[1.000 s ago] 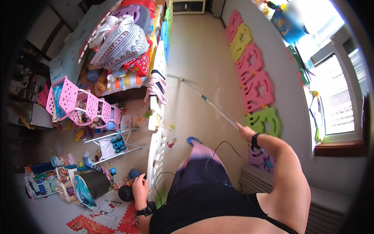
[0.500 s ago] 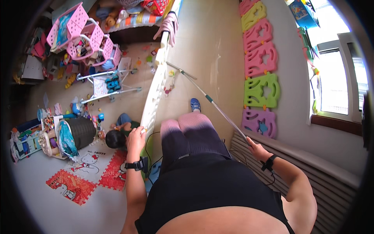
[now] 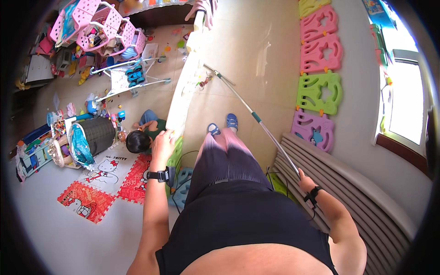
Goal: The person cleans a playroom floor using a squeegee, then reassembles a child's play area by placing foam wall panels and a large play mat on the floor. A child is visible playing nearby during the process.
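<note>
My right hand [image 3: 307, 182] is closed around the upper end of a long silver pole with green bands, a flat-headed floor mop [image 3: 275, 140]. The pole slants forward and left, and its thin head [image 3: 220, 74] lies on the tiles beside the play fence. A little pile of colourful scraps [image 3: 205, 82] sits by that head. My left hand [image 3: 163, 144] rests over the top edge of the white play fence [image 3: 184, 94], fingers bent over it. Both wrists wear black bands. My feet, in blue clogs [image 3: 232, 121], are on the tiled floor right of the fence.
A child [image 3: 137, 141] sits low beyond the fence, close to my left hand. Toys, a doll stroller [image 3: 130, 79], pink baskets [image 3: 94, 25] and foam mats [image 3: 87, 201] spread leftward. On the right stand colourful fence panels [image 3: 319, 94] and a ribbed grey-brown roll [image 3: 348, 178]. Cables trail near my legs.
My view has shifted, and my second foot now shows beside the first. The mop head sits nearer the scraps. My left hand stays on the fence; my right still holds the pole.
</note>
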The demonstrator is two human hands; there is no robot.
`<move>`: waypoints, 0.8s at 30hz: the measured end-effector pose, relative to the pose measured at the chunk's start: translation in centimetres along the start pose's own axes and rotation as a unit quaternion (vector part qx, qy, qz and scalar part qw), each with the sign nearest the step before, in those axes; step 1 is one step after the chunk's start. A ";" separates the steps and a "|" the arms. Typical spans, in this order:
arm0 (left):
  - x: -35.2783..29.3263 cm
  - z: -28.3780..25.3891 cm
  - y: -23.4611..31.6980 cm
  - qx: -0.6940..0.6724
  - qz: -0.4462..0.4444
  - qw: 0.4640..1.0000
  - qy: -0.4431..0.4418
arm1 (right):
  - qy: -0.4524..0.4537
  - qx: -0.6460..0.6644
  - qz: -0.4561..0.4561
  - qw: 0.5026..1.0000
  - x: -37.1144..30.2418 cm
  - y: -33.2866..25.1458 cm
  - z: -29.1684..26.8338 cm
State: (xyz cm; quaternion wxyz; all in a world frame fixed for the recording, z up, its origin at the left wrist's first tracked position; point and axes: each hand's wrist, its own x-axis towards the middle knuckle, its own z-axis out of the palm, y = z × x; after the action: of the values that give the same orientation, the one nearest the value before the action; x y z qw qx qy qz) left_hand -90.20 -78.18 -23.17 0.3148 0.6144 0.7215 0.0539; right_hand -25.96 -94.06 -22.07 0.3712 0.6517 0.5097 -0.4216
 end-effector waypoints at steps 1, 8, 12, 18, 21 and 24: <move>0.6 0.1 -0.1 0.010 0.013 1.000 0.004 | 0.030 -0.017 0.007 0.999 2.6 1.3 1.1; 6.9 1.8 0.2 0.052 0.015 0.998 -0.011 | 0.114 0.095 0.008 0.989 17.3 -8.3 -1.7; 13.5 6.0 -2.0 0.061 -0.022 0.998 0.024 | 0.151 0.158 -0.013 0.976 22.2 -15.6 -4.2; 24.5 15.5 -10.9 -0.147 -0.163 0.975 0.028 | 0.217 0.203 -0.092 0.950 19.3 -18.3 -2.8; 25.9 16.1 -8.8 -0.191 -0.175 0.966 0.011 | 0.174 0.215 -0.049 0.960 13.9 -20.1 -1.7; 25.3 15.1 -7.7 -0.296 -0.163 0.938 -0.085 | 0.197 0.215 -0.064 0.954 12.5 -20.8 -0.2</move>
State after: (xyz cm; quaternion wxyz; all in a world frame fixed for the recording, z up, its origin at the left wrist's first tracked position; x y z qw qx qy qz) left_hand -90.11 -61.40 -48.60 0.5466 0.3702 0.7337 0.1606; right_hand -44.68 -85.22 -34.76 0.0869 0.7519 0.5110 -0.4074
